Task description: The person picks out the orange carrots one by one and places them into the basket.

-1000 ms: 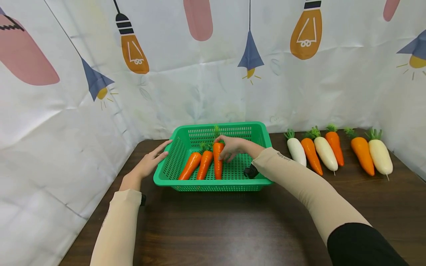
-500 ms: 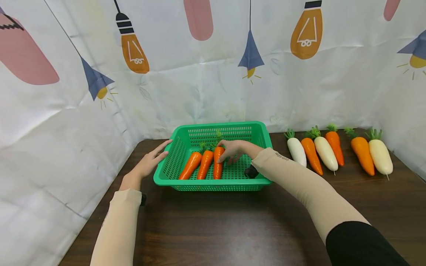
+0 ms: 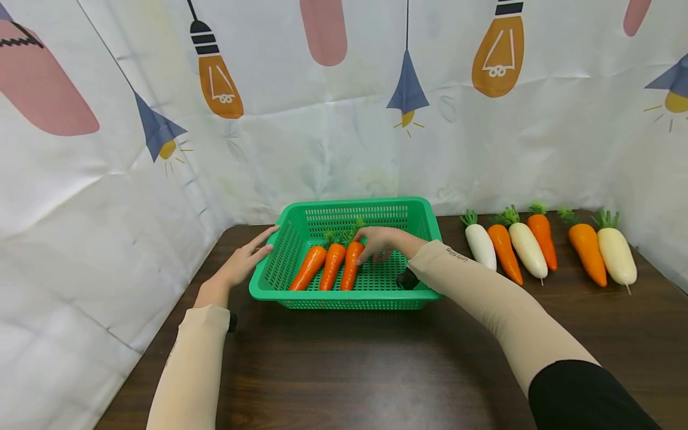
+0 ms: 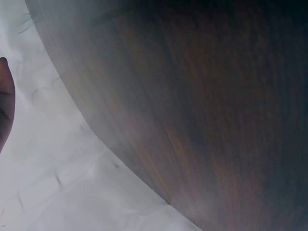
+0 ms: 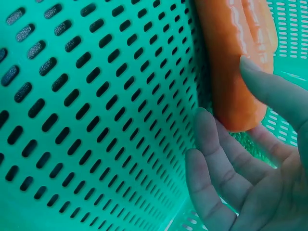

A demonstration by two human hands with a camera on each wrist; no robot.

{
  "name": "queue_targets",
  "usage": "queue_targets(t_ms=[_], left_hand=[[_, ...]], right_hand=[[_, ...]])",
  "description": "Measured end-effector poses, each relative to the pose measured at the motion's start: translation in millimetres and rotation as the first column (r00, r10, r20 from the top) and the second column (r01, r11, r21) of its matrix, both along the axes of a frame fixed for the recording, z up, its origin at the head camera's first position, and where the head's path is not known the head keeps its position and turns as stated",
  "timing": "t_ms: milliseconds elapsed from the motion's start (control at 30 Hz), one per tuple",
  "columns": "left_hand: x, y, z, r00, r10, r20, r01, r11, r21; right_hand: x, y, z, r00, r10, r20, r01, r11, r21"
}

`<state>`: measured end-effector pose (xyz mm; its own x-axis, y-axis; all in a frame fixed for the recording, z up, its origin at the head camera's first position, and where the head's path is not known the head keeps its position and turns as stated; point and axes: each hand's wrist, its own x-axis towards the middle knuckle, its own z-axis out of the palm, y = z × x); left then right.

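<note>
In the head view my right hand (image 3: 378, 242) is down inside the green plastic basket (image 3: 344, 295). It grips the upper end of the rightmost carrot (image 3: 352, 263), which leans with its leafy top to the right. In the right wrist view the thumb (image 5: 262, 79) lies on this carrot (image 5: 231, 72), with the other fingers curved at its leafy end. Two more carrots lie to its left, a middle carrot (image 3: 331, 267) and a left carrot (image 3: 308, 269). My left hand (image 3: 239, 263) has its fingers extended, fingertips at the basket's left rim.
Right of the basket, white radishes (image 3: 481, 246) and orange carrots (image 3: 505, 254) lie in a row on the dark wooden table (image 3: 344, 364). A patterned white curtain (image 3: 333, 149) stands behind and at the left. The left wrist view has mostly the tabletop (image 4: 183, 106).
The right hand has shifted the rightmost carrot slightly: its leafy end has tilted right and its tip has moved a little left. The left hand stays at the rim.
</note>
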<state>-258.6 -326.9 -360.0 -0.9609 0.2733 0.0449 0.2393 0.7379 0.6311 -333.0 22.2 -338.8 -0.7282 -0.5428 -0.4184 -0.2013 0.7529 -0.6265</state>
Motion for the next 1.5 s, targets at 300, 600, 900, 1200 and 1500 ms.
queue_targets(t_ms=[300, 600, 900, 1200, 1500], left_hand=[[0.3, 0.9, 1.1, 1.000, 0.001, 0.001, -0.001, 1.000, 0.007], [0.6, -0.6, -0.7, 1.000, -0.006, -0.005, 0.006, 1.000, 0.009], [1.1, 0.5, -1.5, 1.000, -0.022, -0.008, 0.022, 1.000, 0.012], [2.7, 0.5, -1.6, 1.000, -0.016, -0.018, 0.017, 1.000, 0.009], [3.1, -0.2, -1.6, 1.000, -0.014, -0.020, 0.014, 1.000, 0.009]], right_hand=[[-3.2, 0.2, 0.2, 1.000, 0.002, -0.008, -0.002, 1.000, 0.014], [-1.4, -0.1, 6.9, 0.996, 0.024, -0.091, -0.017, 0.997, 0.071], [-0.4, 8.6, 23.7, 0.990, 0.065, -0.127, -0.057, 0.996, 0.063], [7.1, 27.5, 45.9, 0.978, 0.085, -0.191, -0.103, 0.991, -0.087], [24.6, 52.5, 60.6, 0.957, 0.057, -0.283, -0.126, 0.965, -0.230]])
